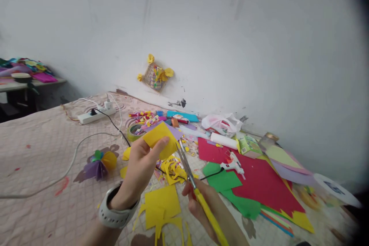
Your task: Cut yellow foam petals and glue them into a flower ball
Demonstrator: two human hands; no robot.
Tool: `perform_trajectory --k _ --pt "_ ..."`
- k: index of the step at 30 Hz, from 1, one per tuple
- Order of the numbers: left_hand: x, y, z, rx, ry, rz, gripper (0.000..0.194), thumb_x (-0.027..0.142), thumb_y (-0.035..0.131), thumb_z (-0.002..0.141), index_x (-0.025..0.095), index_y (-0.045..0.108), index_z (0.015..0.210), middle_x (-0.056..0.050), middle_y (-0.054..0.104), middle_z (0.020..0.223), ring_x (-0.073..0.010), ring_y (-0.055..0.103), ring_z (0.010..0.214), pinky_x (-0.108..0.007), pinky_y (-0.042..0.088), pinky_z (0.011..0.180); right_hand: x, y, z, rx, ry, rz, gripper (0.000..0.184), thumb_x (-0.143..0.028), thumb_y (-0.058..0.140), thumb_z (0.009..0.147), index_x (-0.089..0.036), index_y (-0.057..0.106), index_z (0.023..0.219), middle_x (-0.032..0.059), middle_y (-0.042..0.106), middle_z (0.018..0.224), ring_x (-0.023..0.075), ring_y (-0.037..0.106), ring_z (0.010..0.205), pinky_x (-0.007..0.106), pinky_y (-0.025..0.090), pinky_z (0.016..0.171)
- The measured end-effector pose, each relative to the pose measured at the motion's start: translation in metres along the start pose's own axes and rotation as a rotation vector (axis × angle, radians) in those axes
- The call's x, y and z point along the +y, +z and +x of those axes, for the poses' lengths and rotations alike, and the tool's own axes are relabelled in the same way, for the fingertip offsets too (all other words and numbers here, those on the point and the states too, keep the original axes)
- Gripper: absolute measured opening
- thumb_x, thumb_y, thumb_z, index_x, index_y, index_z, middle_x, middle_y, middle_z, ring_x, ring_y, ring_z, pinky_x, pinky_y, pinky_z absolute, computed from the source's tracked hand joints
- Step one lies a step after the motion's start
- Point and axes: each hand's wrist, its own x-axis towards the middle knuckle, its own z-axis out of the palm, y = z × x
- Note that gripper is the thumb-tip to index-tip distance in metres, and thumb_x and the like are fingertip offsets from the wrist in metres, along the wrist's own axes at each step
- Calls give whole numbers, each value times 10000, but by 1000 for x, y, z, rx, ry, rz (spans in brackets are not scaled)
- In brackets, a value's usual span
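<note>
My left hand (138,171) pinches a folded piece of yellow craft paper (160,140), with a white watch strap (114,215) around that wrist. My right hand (200,207) grips a pair of yellow-handled scissors (198,196). Their steel blades (183,163) point up and to the left, and their tips are close to the paper's lower right edge. I cannot tell whether the blades touch the paper. Yellow paper offcuts (173,169) and a larger yellow sheet (161,207) lie just below my hands.
On the quilted bed cover (37,150) lie red and green sheets (253,177), a hot glue gun (233,165), a tape roll (135,132), a paper flower (100,163) and a power strip (95,116). Cables cross the cover. A white wall rises behind.
</note>
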Motion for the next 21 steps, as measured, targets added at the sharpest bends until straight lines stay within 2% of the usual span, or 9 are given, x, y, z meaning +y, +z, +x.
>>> perform_trajectory --k 6,12,18,21 --pt "-2 5 -5 -60 -61 -14 176 305 695 749 140 693 809 -14 671 700 -115 571 590 -193 459 549 -7 1 -3 35 68 -18 578 -757 404 763 -207 566 835 -25 451 623 117 405 527 223 346 478" --pt "0 12 -9 -89 -134 1 185 309 701 739 129 658 749 11 607 633 -88 503 540 -173 405 495 -15 -5 -5 31 23 -49 547 -721 435 780 -192 571 808 -40 414 581 105 374 504 225 316 477" --pt "-2 10 -9 -86 -143 -20 186 313 697 748 135 668 793 -4 647 699 -106 539 582 -189 427 529 -23 -8 -11 112 78 -51 502 -703 478 766 -217 601 805 -22 458 608 122 421 522 234 355 494" --pt "-2 10 -9 -96 -141 -30 183 305 691 755 136 673 822 -11 658 723 -115 557 609 -199 445 562 -22 -9 -13 124 93 -54 486 -696 509 750 -223 606 794 -38 404 571 123 390 515 231 341 476"
